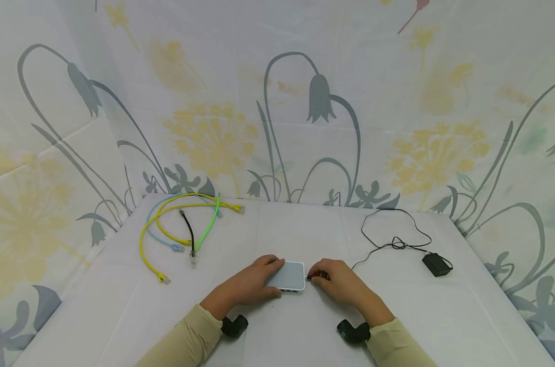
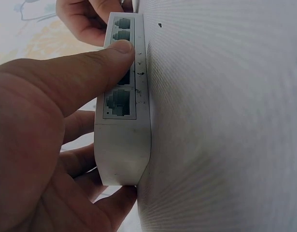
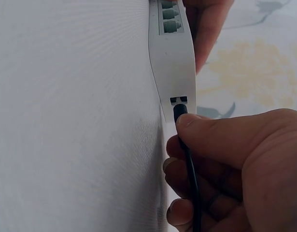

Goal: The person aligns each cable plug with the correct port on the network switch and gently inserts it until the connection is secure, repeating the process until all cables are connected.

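Observation:
A small white-and-grey network switch (image 1: pixel 292 277) lies on the white table in front of the person. Its row of Ethernet ports (image 2: pixel 120 102) faces the near side. My left hand (image 1: pixel 254 284) grips the switch from its left end, the thumb across the ports in the left wrist view and the other fingers behind. Between thumb and fingers, my right hand (image 1: pixel 339 280) pinches the black power plug (image 3: pixel 180 113) of the adapter cord. The plug's tip is right at the small jack (image 3: pixel 178 100) in the switch's right end, and the cord runs down past the curled fingers.
At the back right, the thin black cord (image 1: pixel 399 243) loops and knots on its way to a black power adapter (image 1: pixel 436 265). To the back left lie yellow (image 1: pixel 145 239), light-blue (image 1: pixel 160 239), green (image 1: pixel 210 227) and short black (image 1: pixel 188 227) network cables. A flowered curtain (image 1: pixel 305 148) hangs behind the table.

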Demonstrator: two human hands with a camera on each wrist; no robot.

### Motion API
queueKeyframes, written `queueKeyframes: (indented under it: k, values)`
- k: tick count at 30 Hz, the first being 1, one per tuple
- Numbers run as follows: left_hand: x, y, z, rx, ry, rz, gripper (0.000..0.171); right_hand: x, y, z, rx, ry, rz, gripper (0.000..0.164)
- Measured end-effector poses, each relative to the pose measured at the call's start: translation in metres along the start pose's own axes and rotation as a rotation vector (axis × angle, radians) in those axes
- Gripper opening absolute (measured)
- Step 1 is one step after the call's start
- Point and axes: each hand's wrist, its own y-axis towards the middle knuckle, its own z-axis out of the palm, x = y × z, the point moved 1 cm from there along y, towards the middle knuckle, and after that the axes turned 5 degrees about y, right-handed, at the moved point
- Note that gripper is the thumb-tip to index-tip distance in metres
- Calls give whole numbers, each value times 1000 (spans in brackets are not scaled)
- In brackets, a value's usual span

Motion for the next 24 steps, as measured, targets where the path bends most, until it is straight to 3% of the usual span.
queueKeyframes:
  k: [24]
  values:
    - [-2, -1, 0, 3, 3, -14, 72, -1, 1, 3, -19, -28, 27, 10]
